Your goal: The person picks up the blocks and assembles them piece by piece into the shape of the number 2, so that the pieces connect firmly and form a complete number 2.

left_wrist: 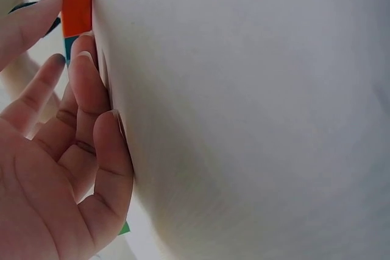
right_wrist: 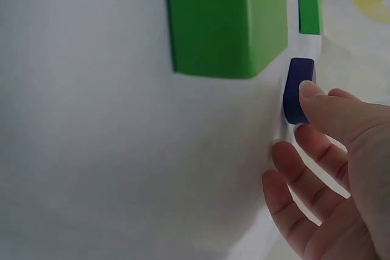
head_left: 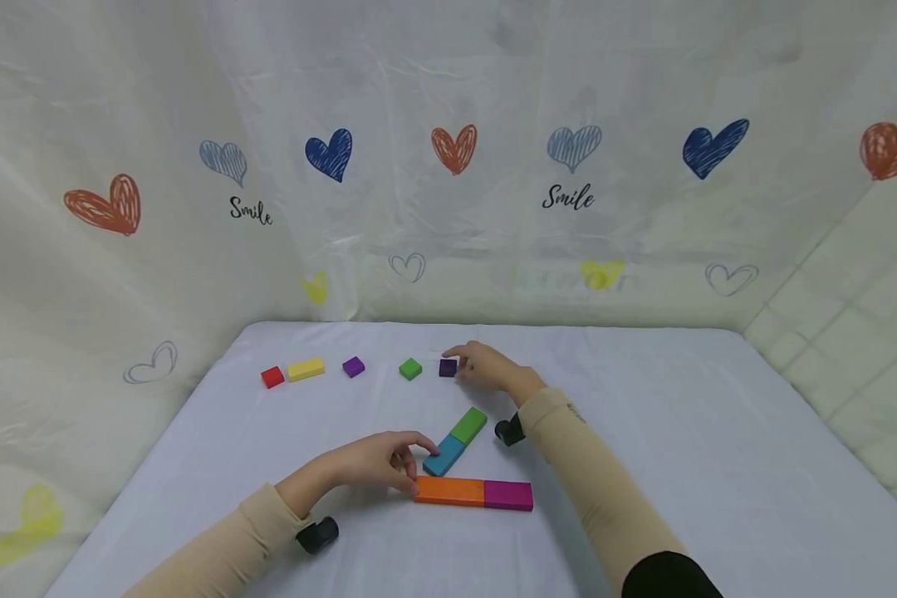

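Observation:
An orange block and a magenta block lie end to end in a row. Above them, a blue block and a green block form a slanted line, its lower end close to the orange one. My left hand has its thumb at the orange block's left end and its index fingertip at the blue block; its other fingers curve loosely near the table. Farther back, my right hand holds a dark purple block between thumb and index finger, the index reaching along its far side.
Left of the right hand, a small green block, a purple block, a yellow block and a red block sit along the back of the white-covered table. Behind hangs a pale curtain printed with hearts.

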The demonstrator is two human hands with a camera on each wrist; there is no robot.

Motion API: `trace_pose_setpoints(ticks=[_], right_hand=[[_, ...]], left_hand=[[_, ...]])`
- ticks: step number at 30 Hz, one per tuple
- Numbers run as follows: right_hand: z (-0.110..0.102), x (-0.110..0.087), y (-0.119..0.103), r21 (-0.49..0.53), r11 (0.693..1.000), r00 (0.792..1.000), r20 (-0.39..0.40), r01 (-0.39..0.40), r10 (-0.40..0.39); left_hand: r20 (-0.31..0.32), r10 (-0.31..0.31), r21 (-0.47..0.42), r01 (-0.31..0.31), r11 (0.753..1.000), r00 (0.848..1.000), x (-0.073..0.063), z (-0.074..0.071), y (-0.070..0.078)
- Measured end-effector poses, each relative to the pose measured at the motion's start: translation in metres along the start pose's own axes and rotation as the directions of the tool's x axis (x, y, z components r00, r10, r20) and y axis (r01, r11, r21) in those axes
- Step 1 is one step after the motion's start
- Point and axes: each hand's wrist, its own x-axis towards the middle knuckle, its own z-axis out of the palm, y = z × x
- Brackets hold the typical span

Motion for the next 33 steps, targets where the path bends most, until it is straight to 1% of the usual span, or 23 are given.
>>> trace_pose_setpoints(ticks=[9, 18, 26, 33], right_hand=[[0.001, 0.008, -0.003, -0.045, 0.998, 0.999, 0.028, -0.032, 0.033], [0.004, 0.01, -0.002, -0.089, 0.996, 0.999, 0.04, -0.021, 0.025], [0.002, 0.011, -0.003, -0.087, 0.996, 0.998, 0.052, -0.027, 0.031], [0.0, 0.009, 0.001, -0.067, 0.994, 0.994, 0.06, -0.083, 0.087]], left_hand=[[0.001, 0.014, -0.016, -0.014, 1.0, 1.0, -0.001, 0.0, 0.001], [0.003, 0.015, -0.023, -0.015, 1.0, 1.0, 0.0, 0.0, -0.002], [0.002, 0.01, -0.019, -0.01, 1.0, 1.0, 0.0, 0.0, -0.002], [0.004, 0.011, -0.009, -0.011, 1.0, 1.0, 0.0, 0.0, -0.001]])
